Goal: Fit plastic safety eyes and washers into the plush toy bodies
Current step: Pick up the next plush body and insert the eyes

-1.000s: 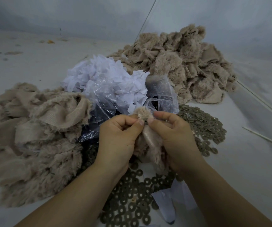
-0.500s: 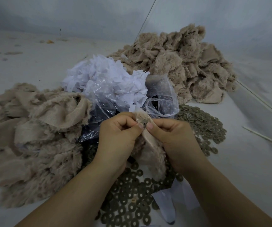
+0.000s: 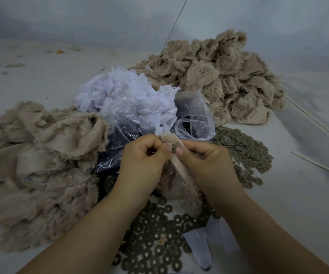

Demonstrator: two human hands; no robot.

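Observation:
A beige plush toy body (image 3: 181,180) hangs between my two hands, turned so its smooth backing shows. My left hand (image 3: 142,163) and my right hand (image 3: 209,163) both pinch its upper edge, thumbs almost touching. Between the thumb tips a small round washer (image 3: 173,148) with a centre hole sits on the fabric. The eye itself is hidden. Loose olive washers (image 3: 159,234) lie scattered below my wrists, and a second spread of washers (image 3: 246,151) lies to the right.
A heap of plush bodies (image 3: 37,167) fills the left and another heap (image 3: 215,76) the back right. White paper scraps (image 3: 128,95) and a clear plastic bag (image 3: 195,119) sit in the middle. Thin white sticks (image 3: 318,165) lie at the right.
The fluffy tuft pinched between my fingers has been turned down, and the washer now shows on the backing between my thumbs. Both hands stay in the same place.

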